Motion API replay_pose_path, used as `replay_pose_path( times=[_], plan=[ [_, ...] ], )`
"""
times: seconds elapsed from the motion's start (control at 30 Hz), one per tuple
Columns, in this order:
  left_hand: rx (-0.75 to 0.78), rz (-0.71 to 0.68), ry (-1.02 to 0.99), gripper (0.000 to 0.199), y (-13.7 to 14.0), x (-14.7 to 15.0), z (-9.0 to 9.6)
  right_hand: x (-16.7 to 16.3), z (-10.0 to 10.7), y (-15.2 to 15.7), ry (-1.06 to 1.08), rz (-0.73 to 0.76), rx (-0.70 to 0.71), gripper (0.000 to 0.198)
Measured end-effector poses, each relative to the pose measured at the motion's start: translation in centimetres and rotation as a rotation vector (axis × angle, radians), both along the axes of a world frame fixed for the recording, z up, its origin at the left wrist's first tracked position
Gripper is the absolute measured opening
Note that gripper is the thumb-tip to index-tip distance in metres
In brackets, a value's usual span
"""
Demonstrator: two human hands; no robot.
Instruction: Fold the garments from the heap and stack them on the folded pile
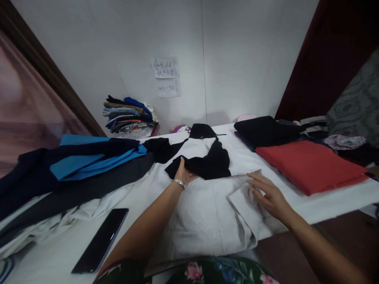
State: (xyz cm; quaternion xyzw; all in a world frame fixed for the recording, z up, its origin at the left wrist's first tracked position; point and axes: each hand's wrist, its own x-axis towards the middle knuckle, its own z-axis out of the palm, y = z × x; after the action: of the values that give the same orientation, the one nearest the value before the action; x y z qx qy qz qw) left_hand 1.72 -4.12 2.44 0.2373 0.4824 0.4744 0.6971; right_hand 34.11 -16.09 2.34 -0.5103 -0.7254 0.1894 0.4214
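I saw the pale jacket [204,193] spread out on the white table [314,208], black hood [203,130] pointing away, cord trailing right! There, a black sleeve [207,167] lay bunched across its middle; the near right side sat folded, creased and loose.

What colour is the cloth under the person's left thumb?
The cloth at the left hand is black, as the head view, the only one, shows.

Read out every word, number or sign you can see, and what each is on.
"45-50", on the lower paper on the wall.
"叠长袖", probably, on the upper paper; its second line is too blurred to read surely.
No other readable text.
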Motion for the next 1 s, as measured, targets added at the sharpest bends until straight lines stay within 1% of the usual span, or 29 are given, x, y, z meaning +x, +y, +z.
replay_pose_path(
  times=[0.07,0.1,0.13,0.17,0.23,0.3,0.33,0.4,0.5,0.53,0.57,0.63,0.67,0.7,0.77,0.87,0.93,1.0],
  plan=[
    [0.029,-0.026,-0.066,0.086,-0.6,0.3,0.3,1.3,-0.7,-1.9,0.156,-0.204,-0.062,0.027],
    [0.038,-0.042,-0.079,0.083,-0.8,0.6,0.4,1.6,-1.0,-2.7,0.192,-0.254,-0.080,0.029],
    [0.038,-0.059,-0.076,0.076,-1.0,1.0,0.4,1.6,-1.2,-3.4,0.191,-0.264,-0.087,0.030],
    [0.023,-0.077,-0.056,0.067,-1.0,1.6,0.4,1.4,-1.3,-4.0,0.159,-0.239,-0.088,0.033],
    [-0.042,-0.108,0.026,0.047,-0.8,2.9,0.5,0.7,-1.3,-4.7,0.034,-0.116,-0.095,0.041],
    [-0.116,-0.120,0.112,0.036,0.0,4.2,1.0,-0.3,-0.9,-4.8,-0.127,-0.006,-0.117,0.049],
    [-0.129,-0.123,0.130,0.034,0.5,4.8,1.6,-0.8,-0.7,-4.7,-0.209,0.017,-0.126,0.052],
    [-0.070,-0.116,0.098,0.034,1.9,6.0,3.5,-1.6,-0.4,-4.2,-0.356,0.025,-0.124,0.057],
    [0.174,-0.112,-0.016,0.036,4.4,7.9,7.8,-2.3,-0.3,-3.2,-0.512,0.062,-0.115,0.062],
    [0.243,-0.116,-0.033,0.036,5.3,8.6,9.4,-2.4,-0.3,-2.9,-0.545,0.076,-0.123,0.060],
    [0.297,-0.125,-0.042,0.036,6.1,9.3,10.9,-2.4,-0.3,-2.7,-0.567,0.083,-0.135,0.053],
    [0.382,-0.135,-0.052,0.035,7.9,10.8,13.8,-2.3,-0.4,-2.6,-0.581,0.089,-0.144,0.033],
    [0.422,-0.134,-0.048,0.033,8.8,11.5,14.9,-2.2,-0.4,-2.6,-0.568,0.095,-0.133,0.025],
    [0.459,-0.130,-0.039,0.030,9.7,12.2,16.0,-2.1,-0.3,-2.7,-0.541,0.113,-0.111,0.022],
    [0.515,-0.103,-0.007,0.021,11.4,13.2,17.5,-1.9,-0.1,-3.0,-0.442,0.186,-0.041,0.021],
    [0.542,-0.011,0.051,0.010,13.6,13.8,18.8,-2.2,0.8,-3.7,-0.250,0.334,0.065,0.022],
    [0.533,0.086,0.101,0.005,14.6,13.6,19.4,-3.0,1.6,-3.9,-0.137,0.436,0.096,0.023],
    [0.502,0.179,0.172,0.004,15.2,12.7,19.8,-4.5,2.4,-3.6,-0.046,0.537,0.092,0.024]
  ],
)
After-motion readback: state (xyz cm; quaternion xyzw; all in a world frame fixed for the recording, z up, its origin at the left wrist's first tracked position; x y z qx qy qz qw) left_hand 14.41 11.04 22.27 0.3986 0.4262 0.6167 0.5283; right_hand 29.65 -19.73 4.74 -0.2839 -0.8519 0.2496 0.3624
